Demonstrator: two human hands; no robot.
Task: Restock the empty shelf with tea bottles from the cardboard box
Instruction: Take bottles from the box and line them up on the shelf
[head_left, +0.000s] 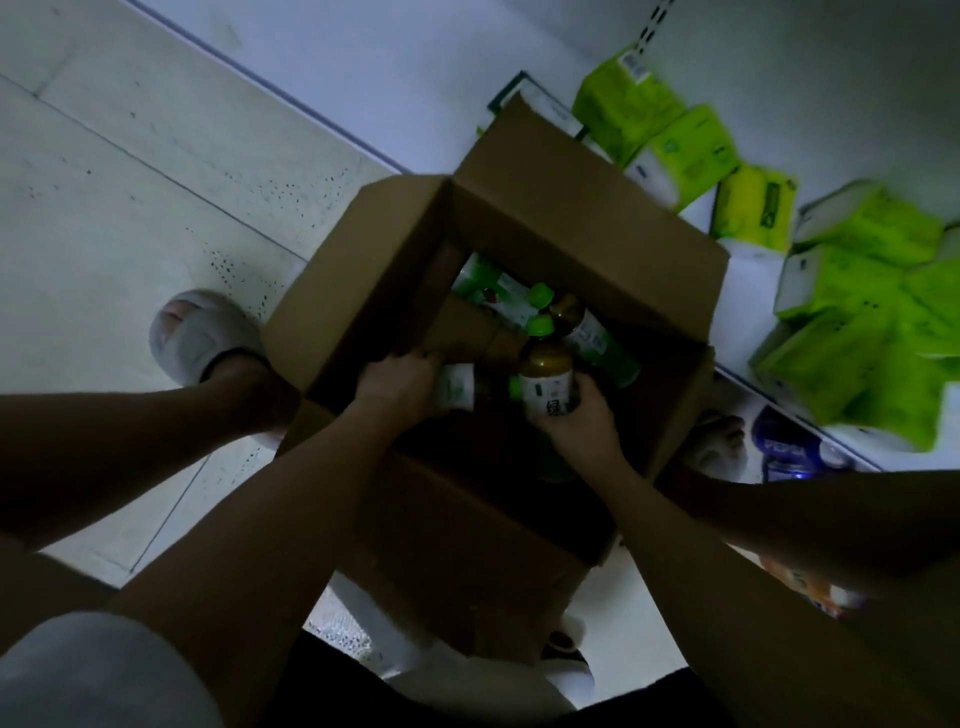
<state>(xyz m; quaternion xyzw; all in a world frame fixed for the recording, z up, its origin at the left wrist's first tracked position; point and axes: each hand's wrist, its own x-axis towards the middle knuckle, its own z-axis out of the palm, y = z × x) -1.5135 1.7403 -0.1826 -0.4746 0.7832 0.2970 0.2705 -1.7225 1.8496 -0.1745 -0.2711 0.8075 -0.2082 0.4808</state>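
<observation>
An open cardboard box (582, 218) stands on the floor below me, flaps spread. Inside lie several tea bottles (592, 332) with green caps and white labels. My left hand (400, 384) is inside the box, closed around a bottle (457, 387) lying on its side. My right hand (576, 431) grips another tea bottle (548, 374) by its lower body, held upright with its green cap pointing away. The box's near part is dark and hard to read.
Bright green tissue packs (852, 291) fill the low white shelf (769, 384) at the right. Blue-labelled bottles (789, 452) stand under it. My slippered foot (202, 338) rests on the pale tiled floor (130, 182) left of the box.
</observation>
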